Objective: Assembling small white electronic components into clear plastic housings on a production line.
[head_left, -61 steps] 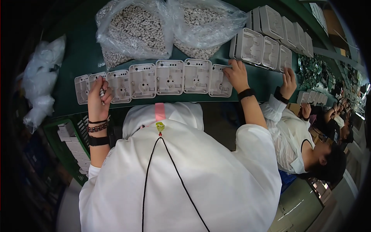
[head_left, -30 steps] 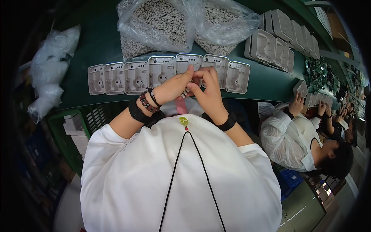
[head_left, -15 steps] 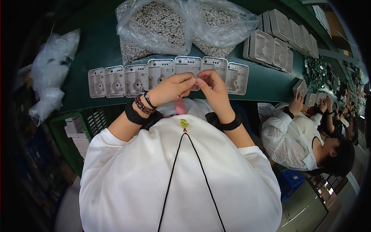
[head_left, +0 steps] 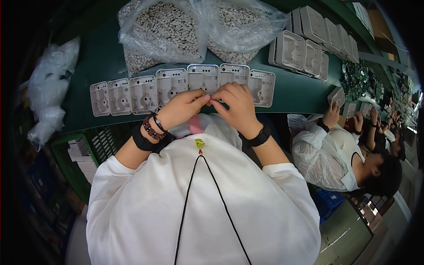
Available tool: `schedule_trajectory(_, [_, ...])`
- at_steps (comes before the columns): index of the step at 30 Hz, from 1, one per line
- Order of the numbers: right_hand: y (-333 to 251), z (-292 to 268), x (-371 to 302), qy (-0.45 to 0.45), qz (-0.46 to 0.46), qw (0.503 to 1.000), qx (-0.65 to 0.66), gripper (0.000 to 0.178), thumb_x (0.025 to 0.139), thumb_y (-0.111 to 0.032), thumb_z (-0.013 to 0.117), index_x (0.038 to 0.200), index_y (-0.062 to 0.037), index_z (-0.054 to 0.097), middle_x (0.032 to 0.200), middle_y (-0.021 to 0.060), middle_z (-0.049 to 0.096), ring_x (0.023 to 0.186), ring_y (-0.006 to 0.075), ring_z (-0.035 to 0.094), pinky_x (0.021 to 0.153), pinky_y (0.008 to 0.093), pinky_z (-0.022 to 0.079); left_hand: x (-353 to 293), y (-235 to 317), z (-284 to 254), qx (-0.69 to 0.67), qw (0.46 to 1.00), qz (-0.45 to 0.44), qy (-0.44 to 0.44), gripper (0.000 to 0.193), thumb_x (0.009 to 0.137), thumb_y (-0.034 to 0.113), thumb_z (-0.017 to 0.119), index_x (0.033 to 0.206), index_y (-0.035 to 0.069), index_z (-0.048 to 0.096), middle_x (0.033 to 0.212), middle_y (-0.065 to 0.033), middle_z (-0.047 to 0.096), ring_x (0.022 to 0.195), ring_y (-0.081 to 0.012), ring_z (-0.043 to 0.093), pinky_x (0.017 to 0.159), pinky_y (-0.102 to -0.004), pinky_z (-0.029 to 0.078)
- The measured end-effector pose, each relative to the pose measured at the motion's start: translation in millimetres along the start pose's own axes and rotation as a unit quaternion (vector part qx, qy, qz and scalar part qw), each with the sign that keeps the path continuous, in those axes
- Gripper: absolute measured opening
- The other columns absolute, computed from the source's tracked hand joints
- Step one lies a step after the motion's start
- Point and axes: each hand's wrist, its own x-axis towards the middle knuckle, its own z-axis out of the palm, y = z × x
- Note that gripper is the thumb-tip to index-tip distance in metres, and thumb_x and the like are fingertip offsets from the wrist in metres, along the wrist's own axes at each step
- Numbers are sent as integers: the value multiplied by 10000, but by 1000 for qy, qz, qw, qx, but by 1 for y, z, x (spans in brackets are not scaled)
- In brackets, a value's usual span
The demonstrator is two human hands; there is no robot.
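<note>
My left hand and my right hand meet fingertip to fingertip over the near edge of the green table. Both are closed in a pinch; anything between the fingers is too small to make out. Just beyond them stands a row of light grey plastic housings, open side up, with posts and small holes inside. My hands partly cover the housings in the middle of the row. Behind the row lie two clear plastic bags, a left bag and a right bag, full of small whitish parts.
Stacked grey housings stand at the back right, with a heap of dark green pieces beyond. A clear plastic bundle sits at the far left. Below it is a green crate holding white boxes. A co-worker works at right.
The whole view has shifted, so the table things sit slightly further left. My right hand's fingers have turned more downward over the left fingertips; both hands stay together.
</note>
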Motion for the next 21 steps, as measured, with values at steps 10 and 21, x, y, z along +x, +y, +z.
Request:
schedule_trajectory(10, [118,-3,13,-21,-48,983,-179,107,625,-102,656,700,-99,580,770,26,496,761,218,495,662,336,382,-31,0,-29,-115,981,-74,137,294,913,277,400,884,24,547,527,47,364,435,-30,299,403,-180,228])
schedule_trajectory(21, [149,27,18,-115,-149,940,-286,42,598,-140,570,620,-105,563,865,47,459,821,223,449,688,320,361,-44,-9,-32,-173,965,-39,193,386,926,370,335,930,31,520,534,42,360,425,-35,276,393,-177,221])
